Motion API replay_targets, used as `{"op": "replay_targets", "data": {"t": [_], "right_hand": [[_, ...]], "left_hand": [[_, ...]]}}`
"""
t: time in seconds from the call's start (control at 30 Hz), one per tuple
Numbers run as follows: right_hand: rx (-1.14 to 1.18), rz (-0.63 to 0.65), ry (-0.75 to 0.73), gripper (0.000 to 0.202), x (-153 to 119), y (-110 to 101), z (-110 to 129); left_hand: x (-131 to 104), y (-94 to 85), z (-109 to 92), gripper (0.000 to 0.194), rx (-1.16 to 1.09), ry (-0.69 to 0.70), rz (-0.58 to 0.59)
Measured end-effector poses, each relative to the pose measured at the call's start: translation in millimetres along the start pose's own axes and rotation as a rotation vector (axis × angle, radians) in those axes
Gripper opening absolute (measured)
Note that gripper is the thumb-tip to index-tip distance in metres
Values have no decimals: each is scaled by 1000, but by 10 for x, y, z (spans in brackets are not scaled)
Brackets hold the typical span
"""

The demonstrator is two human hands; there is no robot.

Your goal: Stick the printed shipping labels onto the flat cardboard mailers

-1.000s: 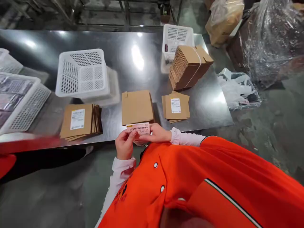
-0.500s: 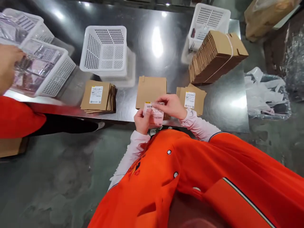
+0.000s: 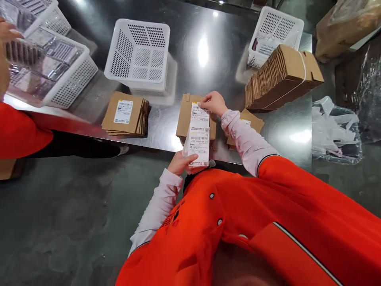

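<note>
Place: a packing area, of warehouse type, can be recognised.
Metal table [image 3: 226, 51]: occupied by white baskets [image 3: 123, 47] and by a tied cardboard bundle [image 3: 274, 77].
Barcode labels [image 3: 200, 137]: printed in one strip.
Orange clothing [image 3: 238, 188]: worn here, and also by a co-worker [image 3: 22, 131].
Floor [image 3: 74, 222]: seen as grey, with stains.
</note>
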State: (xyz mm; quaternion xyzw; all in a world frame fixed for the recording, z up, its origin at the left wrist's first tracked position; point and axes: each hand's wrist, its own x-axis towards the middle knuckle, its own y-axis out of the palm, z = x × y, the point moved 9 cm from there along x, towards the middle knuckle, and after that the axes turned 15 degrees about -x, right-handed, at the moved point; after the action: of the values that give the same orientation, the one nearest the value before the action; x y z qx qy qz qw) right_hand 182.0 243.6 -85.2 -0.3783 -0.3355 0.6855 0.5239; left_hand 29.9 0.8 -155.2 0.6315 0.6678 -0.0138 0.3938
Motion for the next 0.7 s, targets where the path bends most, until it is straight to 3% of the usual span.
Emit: {"op": "replay_targets", "data": {"t": [0.37,0.43,0.5,0.6,0.7], "right_hand": [[-106,0,41,26,218,100,-63],[-164,-16,54,34,201,120,-88],[-248,-83,61,58,144,101,-94],[-379,-166,-139,85,22,158,109],[-451,-30,-456,79,-131,476,388]], "left_hand": [[212,51,-177,59,-93,-34,-7],[229,3,-127,61,-65,-57,-18],[187,-77,-40,64,1,-82,-17],[-37,-279,152,62,137,-171,-17],[-391,-480,197,53,207,-236,2]]}}
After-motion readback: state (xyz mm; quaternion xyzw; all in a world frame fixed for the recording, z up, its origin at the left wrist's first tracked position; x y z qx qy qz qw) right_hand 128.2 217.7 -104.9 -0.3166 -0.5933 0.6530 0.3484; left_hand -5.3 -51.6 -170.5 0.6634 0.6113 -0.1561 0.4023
